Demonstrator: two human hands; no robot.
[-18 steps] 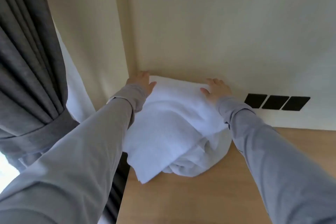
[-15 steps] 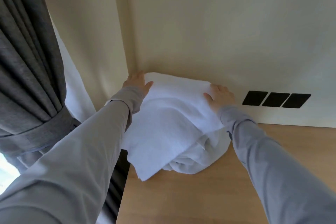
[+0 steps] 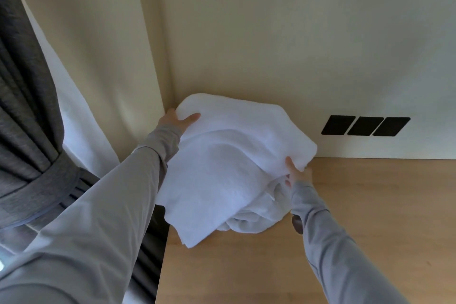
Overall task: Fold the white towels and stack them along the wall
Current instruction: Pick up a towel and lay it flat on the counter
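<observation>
Towel heap [image 3: 222,168], one, white, gripped at opposite edges by left hand [image 3: 179,119] and right hand [image 3: 297,175]; three black wall plates [image 3: 365,126] nearby.

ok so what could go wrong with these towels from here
1. The towel pile overhangs the left edge of the table, so it could slide off toward the curtain.
2. Its lower layers look bunched rather than flat, so the stack may sit lopsided.
3. The left hand and right hand seem to grip only the top layer's edges, so lifting might pull it open.

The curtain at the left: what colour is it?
The curtain is dark grey, best seen in the head view.
</observation>
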